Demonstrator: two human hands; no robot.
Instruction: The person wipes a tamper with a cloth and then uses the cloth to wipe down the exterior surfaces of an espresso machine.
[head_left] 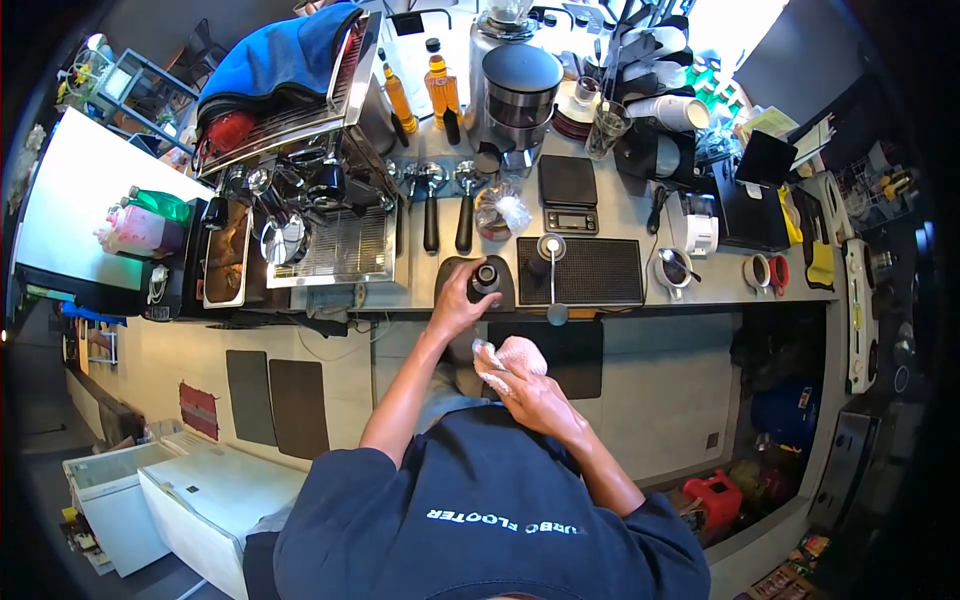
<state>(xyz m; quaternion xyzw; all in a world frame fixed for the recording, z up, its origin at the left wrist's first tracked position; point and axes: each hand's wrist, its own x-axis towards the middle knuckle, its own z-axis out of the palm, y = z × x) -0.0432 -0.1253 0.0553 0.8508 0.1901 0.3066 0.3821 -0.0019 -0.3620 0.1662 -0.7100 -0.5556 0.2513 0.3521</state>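
My left hand (pixel 462 303) is at the counter's front edge, thumb and fingers curled around a small dark cylindrical tool (pixel 487 274), which looks like a coffee tamper. Under it lies a black mat (pixel 448 270). My right hand (pixel 540 402) is closer to my body, in front of the counter, closed on a crumpled white cloth (pixel 522 356). Two portafilters (pixel 464 215) lie behind the mat, handles toward me. Beside them is a clear bag (pixel 500 212), its contents hard to make out. A dark cylinder with a silver top (pixel 550 247) stands on the black drip tray (pixel 605 272).
An espresso machine (pixel 350 235) with a blue cloth (pixel 275 60) on top is at left. Behind the mat stand a grinder (pixel 520 95) and amber bottles (pixel 441 85). A black scale (pixel 568 185) and a cup with a spoon (pixel 673 272) are to the right.
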